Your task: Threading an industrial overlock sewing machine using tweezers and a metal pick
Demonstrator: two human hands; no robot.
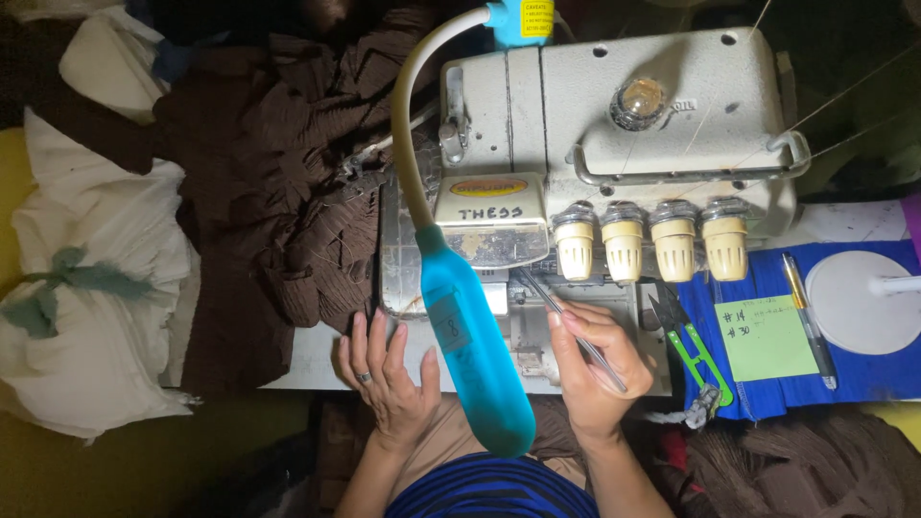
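Observation:
My right hand [595,369] grips thin metal tweezers [556,309] whose tip points up-left toward the needle area of a pale grey overlock sewing machine [662,105]. Resting flat on the machine's front edge, my left hand [389,379] has its fingers spread and holds nothing; it wears a ring. A turquoise lamp head [475,355] on a cream gooseneck [408,144] hangs between my two hands and hides part of the machine bed.
Brown pleated fabric [288,192] is heaped left of the machine, beside white cloth [96,288]. Right of my right hand lie green-handled thread snips [696,350], a green sticky note [767,338], a pen [809,321] and a white disc [859,302] on blue cloth [863,379].

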